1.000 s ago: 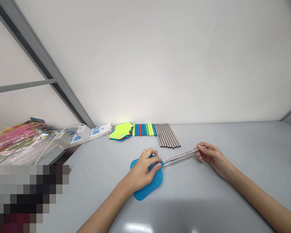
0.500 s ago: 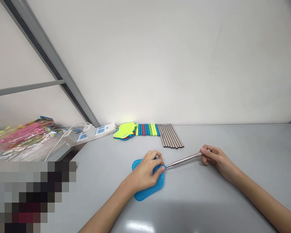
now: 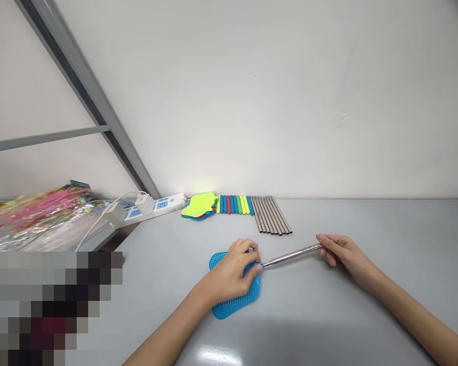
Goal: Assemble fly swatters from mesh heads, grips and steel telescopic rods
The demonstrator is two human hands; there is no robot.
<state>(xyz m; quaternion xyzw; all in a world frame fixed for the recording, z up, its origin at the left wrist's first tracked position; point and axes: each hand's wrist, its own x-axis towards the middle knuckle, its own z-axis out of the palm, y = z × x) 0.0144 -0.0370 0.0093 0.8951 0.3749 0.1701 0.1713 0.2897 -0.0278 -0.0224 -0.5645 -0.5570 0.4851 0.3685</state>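
My left hand [image 3: 234, 272] is closed on the neck of a blue perforated fly swatter head [image 3: 231, 308], which lies on the grey table under my palm. From that neck a thin silver metal rod [image 3: 293, 254] runs to the right and slightly away from me. Thumb and fingers of my right hand [image 3: 339, 252] pinch the rod's far end. The joint between rod and blue neck sits at my left thumb and is partly covered by it.
Along the wall lie stacked swatter heads [image 3: 199, 205] with a yellow-green one on top, a row of coloured grips [image 3: 234, 204] and several metal tubes [image 3: 272, 215]. To the left are a white power strip [image 3: 168, 204] with plugged adapters and plastic-wrapped goods [image 3: 46, 213].
The camera view has shifted slightly. My right fingers have changed their hold a little at the rod's end. My left hand still holds the swatter neck.
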